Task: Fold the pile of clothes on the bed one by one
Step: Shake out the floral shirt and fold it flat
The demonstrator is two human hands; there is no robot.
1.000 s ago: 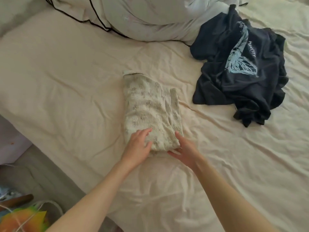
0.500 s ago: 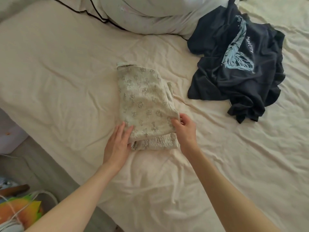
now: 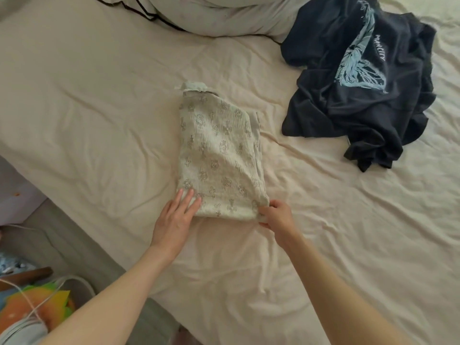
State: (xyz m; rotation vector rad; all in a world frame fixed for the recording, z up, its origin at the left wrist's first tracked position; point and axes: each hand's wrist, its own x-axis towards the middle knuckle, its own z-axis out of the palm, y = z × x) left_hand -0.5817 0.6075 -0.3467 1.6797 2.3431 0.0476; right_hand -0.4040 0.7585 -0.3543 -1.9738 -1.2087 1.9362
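Left hand [image 3: 174,217]: fingers flat on folded cream printed garment [image 3: 219,158] (near corner).
Right hand [image 3: 276,216]: pinches its other corner.

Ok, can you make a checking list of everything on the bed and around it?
Surface: bed sheet, cream, wrinkled.
Job's things: printed cloth folded flat; dark shirt crumpled, unfolded, apart from it.
Clutter: duvet at the far edge.
Hands: left hand flat on the cloth's near left corner; right hand pinches its near right corner.
Cables: white cord by the bed.
Surroundings: floor, colourful item at lower left.
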